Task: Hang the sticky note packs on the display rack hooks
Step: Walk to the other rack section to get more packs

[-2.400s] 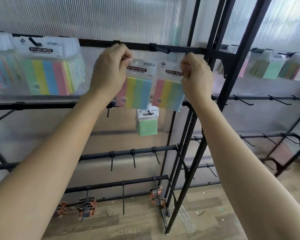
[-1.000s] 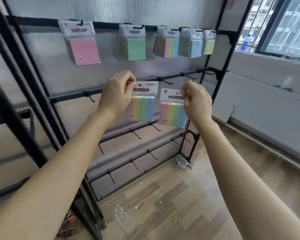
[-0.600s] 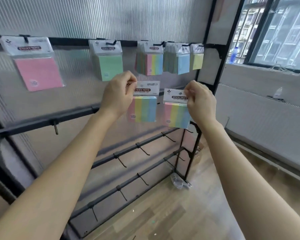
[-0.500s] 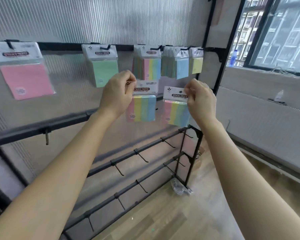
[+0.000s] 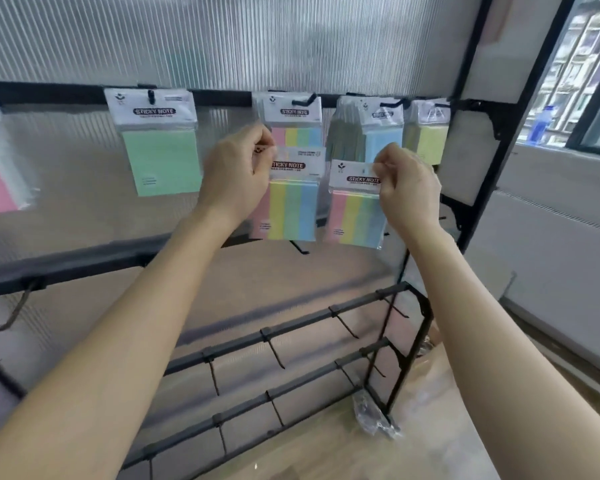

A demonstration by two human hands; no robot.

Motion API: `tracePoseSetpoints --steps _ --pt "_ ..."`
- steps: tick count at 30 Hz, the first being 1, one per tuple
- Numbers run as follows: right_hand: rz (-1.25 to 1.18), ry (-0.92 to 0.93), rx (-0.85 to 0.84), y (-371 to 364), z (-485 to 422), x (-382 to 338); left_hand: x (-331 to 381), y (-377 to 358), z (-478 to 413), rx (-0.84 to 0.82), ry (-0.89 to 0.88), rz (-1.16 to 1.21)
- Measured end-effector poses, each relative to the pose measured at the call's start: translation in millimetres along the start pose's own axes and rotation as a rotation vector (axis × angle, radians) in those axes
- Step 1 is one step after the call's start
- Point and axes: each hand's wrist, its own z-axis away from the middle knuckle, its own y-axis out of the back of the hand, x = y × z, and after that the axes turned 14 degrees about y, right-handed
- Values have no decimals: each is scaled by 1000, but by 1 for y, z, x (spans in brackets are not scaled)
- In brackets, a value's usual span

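Ribbed translucent panel backs the black metal display rack (image 5: 84,263); its top rail is already hung with packs. Left hand (image 5: 234,174) pinches the white header card of a pink-yellow-green-blue striped sticky note pack (image 5: 293,209). Right hand (image 5: 407,188) pinches the header of a second striped pack (image 5: 357,216). Both packs are in the air in front of the rack, below the top rail, on no hook yet.

Risks as I read them:
- My fingers cover much of both headers and I can't clearly see the hang holes, so I could jab card instead of hole.
- Both hands are loaded, so nothing is free to steady a swinging pack.
- The left pack overlaps the hanging striped pack (image 5: 297,123). A careless lift could knock that one off its black top hook (image 5: 307,98).
- The empty lower-rail hook (image 5: 274,351) looks like the safer target.
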Motion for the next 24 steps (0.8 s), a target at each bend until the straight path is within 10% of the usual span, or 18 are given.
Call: tracePoseSetpoints --steps 24 --pt "-372 424 28 -45 -75 94 53 -46 -69 281 188 -259"
